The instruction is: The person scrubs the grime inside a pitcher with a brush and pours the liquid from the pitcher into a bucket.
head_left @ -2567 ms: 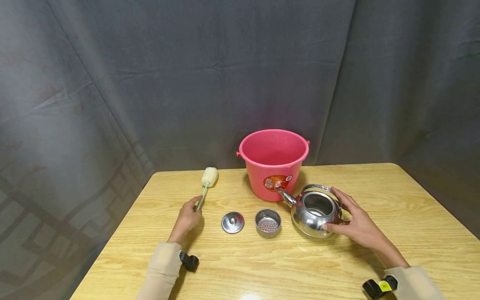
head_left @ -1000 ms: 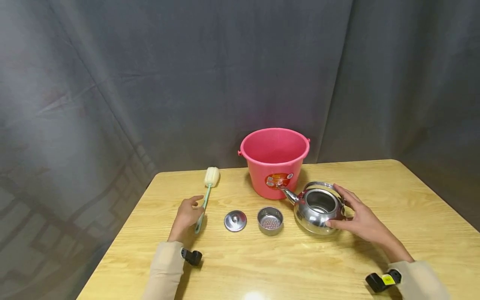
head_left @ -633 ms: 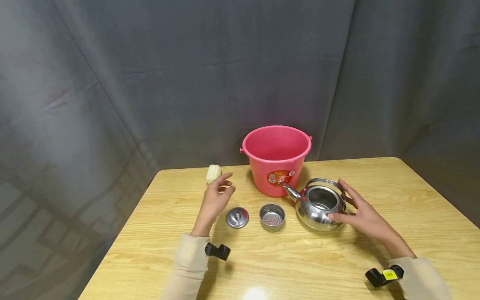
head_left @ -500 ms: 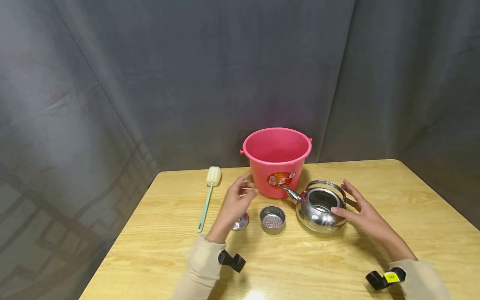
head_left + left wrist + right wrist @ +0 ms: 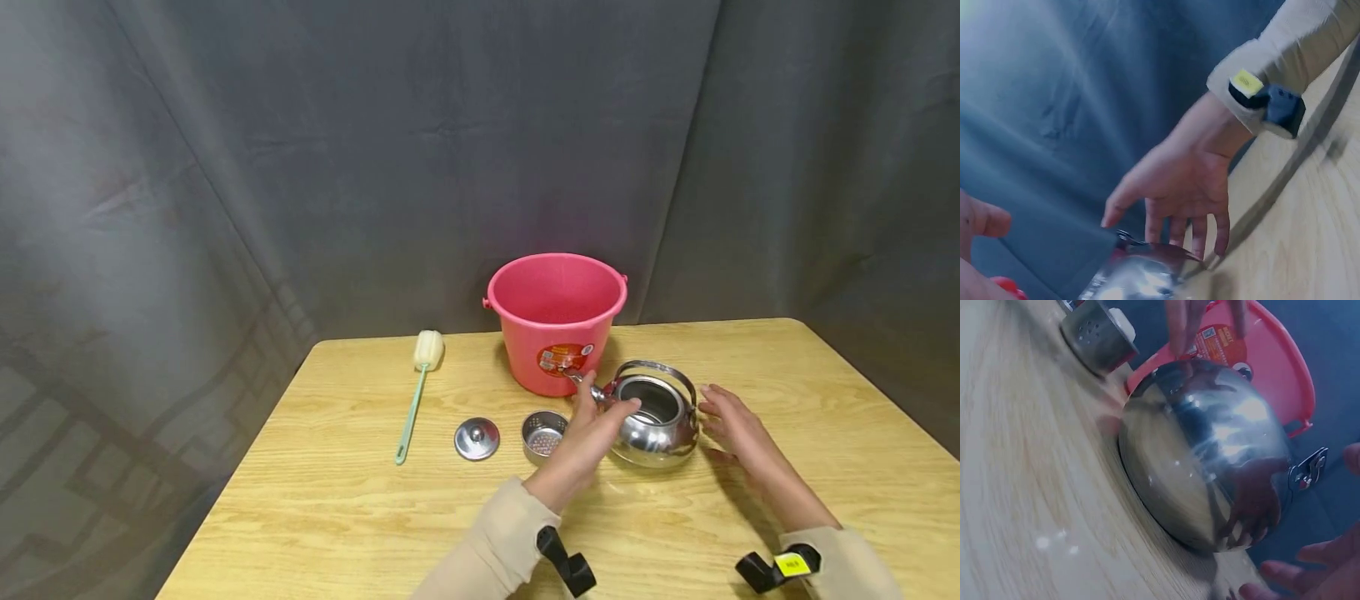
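Observation:
A stainless steel kettle point(image 5: 654, 442) without its lid stands on the table, its spout toward the pink bucket. My left hand point(image 5: 588, 437) is at the kettle's spout side, thumb stretched toward the opening and fingers partly over the spout; whether it touches is unclear. In the right wrist view, left fingers point(image 5: 1186, 322) extend down beside the kettle body point(image 5: 1210, 450). On the other side, my right hand point(image 5: 750, 437) is spread a little apart from the kettle. The left wrist view shows that right hand point(image 5: 1182, 181) with loose, parted fingers.
The pink bucket point(image 5: 517, 333) stands behind the kettle. A perforated steel strainer cup point(image 5: 534, 446) is partly hidden by my left hand. Further left lie the kettle lid point(image 5: 477, 439) and a sponge bottle brush point(image 5: 412, 408) with a green handle.
My left hand has let go of the brush, leaving it on the table, and moved right past the lid to the kettle. My right hand has come off the kettle's side.

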The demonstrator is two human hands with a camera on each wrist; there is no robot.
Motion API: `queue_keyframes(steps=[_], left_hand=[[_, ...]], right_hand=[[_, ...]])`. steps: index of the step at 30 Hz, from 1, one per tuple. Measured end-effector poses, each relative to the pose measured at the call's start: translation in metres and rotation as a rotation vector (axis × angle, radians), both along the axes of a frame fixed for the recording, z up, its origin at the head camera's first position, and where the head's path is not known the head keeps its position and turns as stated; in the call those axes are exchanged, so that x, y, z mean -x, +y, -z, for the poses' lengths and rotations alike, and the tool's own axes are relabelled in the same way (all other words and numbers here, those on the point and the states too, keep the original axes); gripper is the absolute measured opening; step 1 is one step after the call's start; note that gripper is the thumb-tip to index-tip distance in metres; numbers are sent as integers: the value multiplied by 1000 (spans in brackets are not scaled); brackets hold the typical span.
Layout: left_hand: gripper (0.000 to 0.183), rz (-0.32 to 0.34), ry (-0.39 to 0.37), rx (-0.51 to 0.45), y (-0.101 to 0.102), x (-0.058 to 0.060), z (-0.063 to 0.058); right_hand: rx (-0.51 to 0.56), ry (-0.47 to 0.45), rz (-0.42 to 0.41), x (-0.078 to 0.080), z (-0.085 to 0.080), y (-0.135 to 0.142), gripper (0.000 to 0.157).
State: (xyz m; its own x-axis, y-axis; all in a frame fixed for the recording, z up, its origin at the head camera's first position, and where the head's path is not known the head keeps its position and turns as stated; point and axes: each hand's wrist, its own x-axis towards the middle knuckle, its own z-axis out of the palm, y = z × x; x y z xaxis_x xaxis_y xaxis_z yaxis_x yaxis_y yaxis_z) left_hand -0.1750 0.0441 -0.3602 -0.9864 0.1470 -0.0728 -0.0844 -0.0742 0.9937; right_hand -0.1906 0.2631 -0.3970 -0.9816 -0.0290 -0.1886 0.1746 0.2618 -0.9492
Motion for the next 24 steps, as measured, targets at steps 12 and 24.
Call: queue_keyframes(steps=[12,24], left_hand=[[81,-147,-56,107,31,21,12],[76,-201,-45,127,41,30,23]], right_hand=[[22,-120,-15,26,63,29,97],[221,-198,67,-12,8,-15,88]])
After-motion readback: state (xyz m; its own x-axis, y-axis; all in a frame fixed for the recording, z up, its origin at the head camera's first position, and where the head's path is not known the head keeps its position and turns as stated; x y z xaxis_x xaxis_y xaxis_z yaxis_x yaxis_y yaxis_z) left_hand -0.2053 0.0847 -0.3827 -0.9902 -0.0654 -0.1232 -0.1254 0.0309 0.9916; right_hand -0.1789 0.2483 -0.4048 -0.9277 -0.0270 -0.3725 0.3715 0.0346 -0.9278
